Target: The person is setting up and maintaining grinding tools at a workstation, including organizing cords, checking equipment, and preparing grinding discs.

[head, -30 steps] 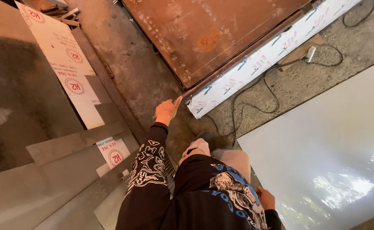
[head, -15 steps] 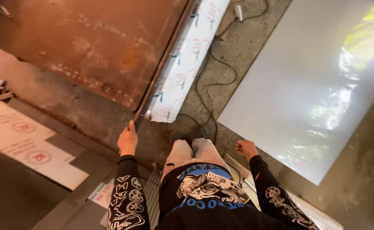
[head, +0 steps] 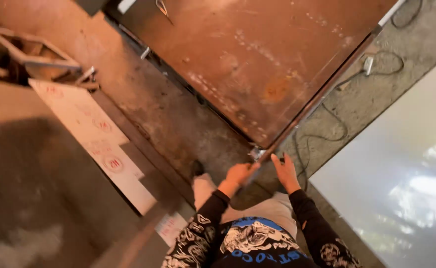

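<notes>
both hands [head: 262, 173] grip long metal strip's [head: 322, 97] end.

Concrete floor [head: 178, 119] down there — a rusty steel plate [head: 257, 54] lies flat on it, a black cable [head: 322, 134] snakes beside, a pale glossy sheet [head: 401, 198] at right.

Half a second ago the left hand [head: 238, 173] was alone at the near end of the long white protective-film-covered metal strip [head: 322, 97], and the right hand [head: 286, 171] hung apart, near the big pale glossy sheet [head: 396, 188]. Now both hands are together at that end, beside the near corner of the rusty brown steel plate [head: 257, 54]. The strip now shows only its thin edge; its printed white face no longer shows.
</notes>
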